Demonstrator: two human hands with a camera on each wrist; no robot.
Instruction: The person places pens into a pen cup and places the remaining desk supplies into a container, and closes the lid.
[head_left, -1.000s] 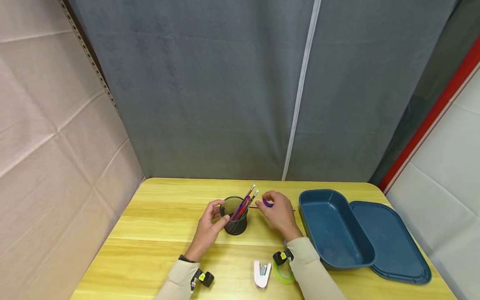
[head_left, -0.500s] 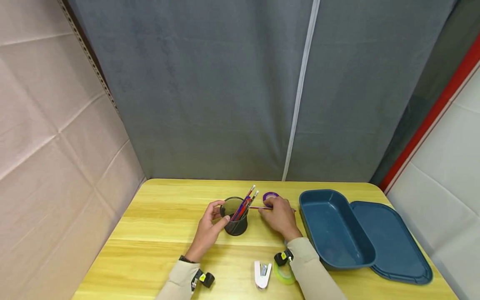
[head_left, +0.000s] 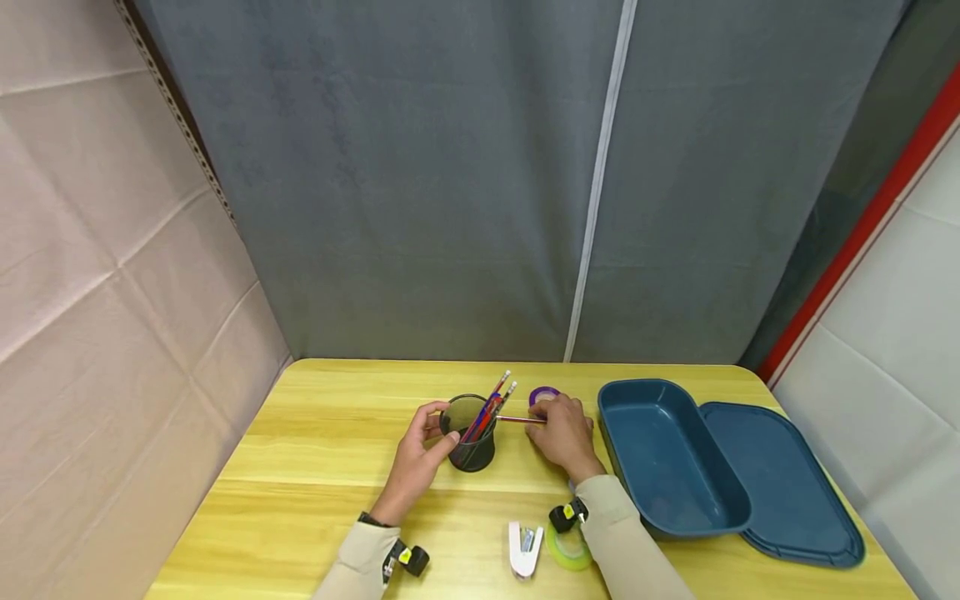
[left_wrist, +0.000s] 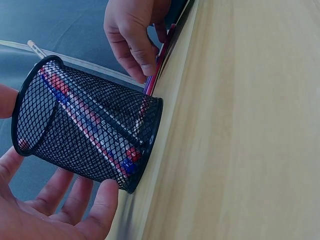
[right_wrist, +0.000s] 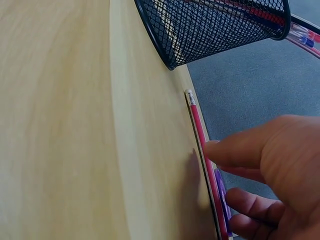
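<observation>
Right wrist view shows the red pencil (right_wrist: 197, 120) on the wooden table (right_wrist: 65, 125), its eraser (right_wrist: 189, 96) apart from the mesh cup (right_wrist: 215, 25), a gap the head view hides; the right hand (head_left: 561, 432) is at the pencil, whether gripping I cannot tell. The left hand (head_left: 411, 462) holds the cup; a narrow space parts right hand from blue tub (head_left: 667, 458), grey curtain (head_left: 412, 192) beyond.

head: high, forward-down | wrist views: close, tilted | shared: mesh cup (left_wrist: 75, 130)

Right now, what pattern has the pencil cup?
The pencil cup has black diamond mesh, clearest in the left wrist view.
</observation>
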